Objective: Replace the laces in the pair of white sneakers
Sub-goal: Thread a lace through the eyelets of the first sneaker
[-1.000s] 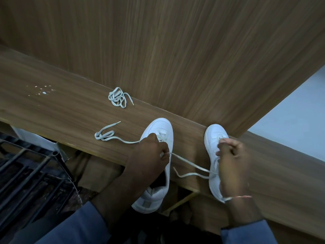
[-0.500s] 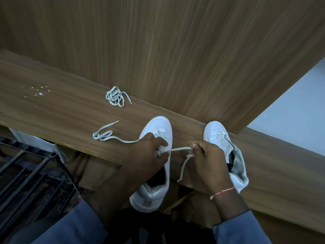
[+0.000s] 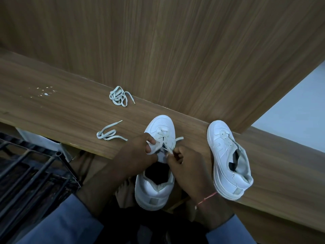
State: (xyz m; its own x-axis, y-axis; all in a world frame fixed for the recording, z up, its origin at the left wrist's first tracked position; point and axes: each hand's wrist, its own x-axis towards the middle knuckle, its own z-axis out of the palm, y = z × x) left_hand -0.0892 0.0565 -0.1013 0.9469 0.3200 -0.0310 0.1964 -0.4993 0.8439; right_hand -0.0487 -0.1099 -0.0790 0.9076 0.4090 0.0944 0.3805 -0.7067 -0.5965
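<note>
Between the hands [image 3: 139,152], sneaker [image 3: 161,123] and lace [image 3: 178,138]

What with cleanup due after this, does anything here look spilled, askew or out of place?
Yes. Small white specks lie scattered on the wooden ledge, far left, like a spill. The sneaker at right is tipped sideways rather than standing on its sole.

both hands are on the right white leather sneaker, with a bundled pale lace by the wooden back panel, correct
No: the head view shows the left hand and right hand on the left white leather sneaker. The bundled pale lace is by the wooden back panel.
</note>
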